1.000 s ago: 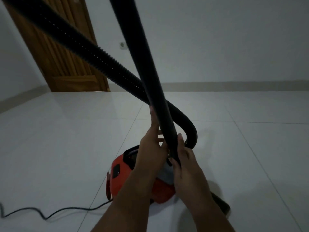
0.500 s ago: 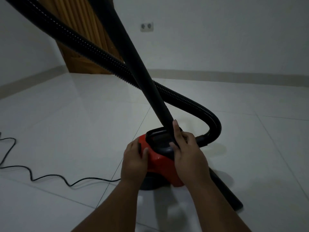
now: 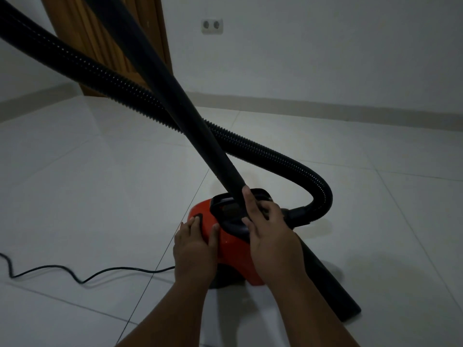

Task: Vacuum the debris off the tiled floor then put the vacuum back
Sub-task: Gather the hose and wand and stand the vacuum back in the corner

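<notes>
A red vacuum canister (image 3: 230, 249) with a black top handle (image 3: 220, 204) stands on the white tiled floor (image 3: 100, 196). Its ribbed black hose (image 3: 250, 144) loops from the canister's right side up to the upper left. The rigid black tube (image 3: 195, 128) leans down across the handle, and its lower end (image 3: 345, 306) is on the floor to the right. My left hand (image 3: 194, 249) lies flat on the canister's left side, fingers beside a black button (image 3: 198, 217). My right hand (image 3: 270, 236) holds the tube at the handle, index finger laid along it.
A black power cord (image 3: 75, 279) snakes over the floor at the left. A wooden door (image 3: 105, 46) stands at the back left, and a double wall socket (image 3: 212, 26) sits on the white wall behind. A skirting strip (image 3: 325, 108) runs along the wall.
Both hands came down from the raised tube to the canister; the left let go of the tube and settled on the red body. The tube now leans further left, low across the handle.
</notes>
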